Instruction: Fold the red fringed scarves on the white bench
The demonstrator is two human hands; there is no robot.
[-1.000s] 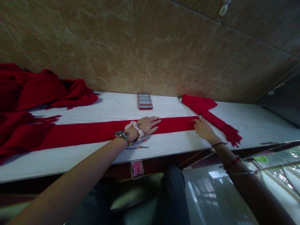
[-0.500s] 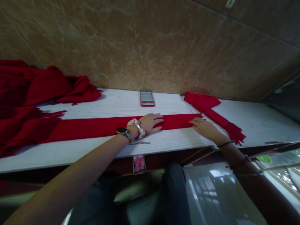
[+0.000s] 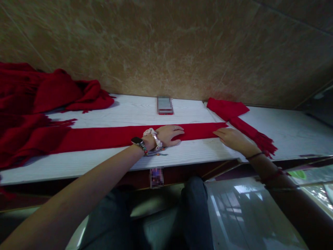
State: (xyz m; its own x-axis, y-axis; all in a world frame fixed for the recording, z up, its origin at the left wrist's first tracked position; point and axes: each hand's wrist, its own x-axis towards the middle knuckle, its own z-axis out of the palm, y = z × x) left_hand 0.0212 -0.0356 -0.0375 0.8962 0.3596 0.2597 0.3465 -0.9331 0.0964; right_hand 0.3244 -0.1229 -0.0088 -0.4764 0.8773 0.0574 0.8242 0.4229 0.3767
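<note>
A long red scarf [image 3: 104, 139] lies flat across the white tabletop, bunching into loose folds at its left end. My left hand [image 3: 170, 135] rests palm down on it, fingers stretched out and slightly apart. This wrist wears a dark-faced watch, a pale scrunchie and beaded bands. Near the scarf's right end, my right hand [image 3: 232, 139] touches the near edge with its fingertips; its fingers are extended and partly overlap in view. Beyond that hand is another red scarf [image 3: 229, 110], folded over at an angle with its fringe toward me.
A heap of red scarves [image 3: 57, 92] lies at the left against the brown marbled wall [image 3: 156, 48]. A blurred-out phone-like object [image 3: 164, 105] sits near the wall. The white tabletop [image 3: 130, 113] has a front edge above my knees, with a pixelated item [image 3: 156, 177] below it.
The view has shifted slightly, so the tabletop sits a little higher in the picture. My left hand stays on the scarf; the right hand's fingers have drawn closer together at its end.
</note>
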